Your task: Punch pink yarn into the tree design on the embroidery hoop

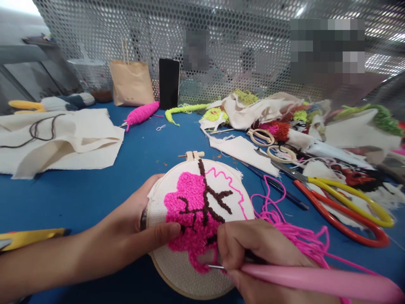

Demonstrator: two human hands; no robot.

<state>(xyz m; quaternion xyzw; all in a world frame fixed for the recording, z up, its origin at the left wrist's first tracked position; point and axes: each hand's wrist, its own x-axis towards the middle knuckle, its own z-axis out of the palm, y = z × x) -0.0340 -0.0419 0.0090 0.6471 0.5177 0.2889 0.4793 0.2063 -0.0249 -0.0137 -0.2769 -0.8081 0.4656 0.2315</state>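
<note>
No lettering can be read anywhere; no numbers, brands or signs either.

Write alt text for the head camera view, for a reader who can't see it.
A person's left hand holds a round hoop of cloth bearing pink stitches and brown branches, while the right hand holds a pink-handled needle at the lower stitches. Loose pink yarn, scissors and cloth scraps lie on the blue table.
</note>
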